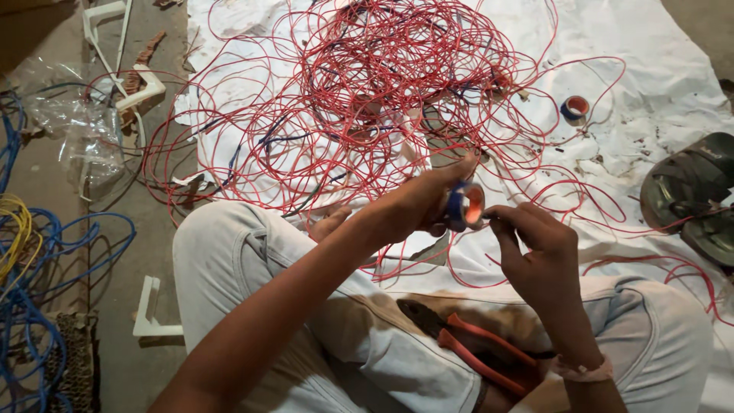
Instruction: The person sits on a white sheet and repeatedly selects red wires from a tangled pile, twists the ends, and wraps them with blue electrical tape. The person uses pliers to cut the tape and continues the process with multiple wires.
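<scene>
The left hand (pixel 417 203) has its grip closed round a blue tape roll (pixel 465 206), its open core facing the right hand (pixel 535 237), whose fingertips pinch at its edge

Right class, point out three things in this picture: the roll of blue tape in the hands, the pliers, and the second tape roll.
roll of blue tape (pixel 463 206), head view, its front rim
pliers (pixel 474 348), head view, orange handles
second tape roll (pixel 575 107), head view, its ring

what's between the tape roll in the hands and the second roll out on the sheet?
Head view: between the held tape roll and the second roll lie loose loops of red wire on the white sheet; nothing else.
</scene>
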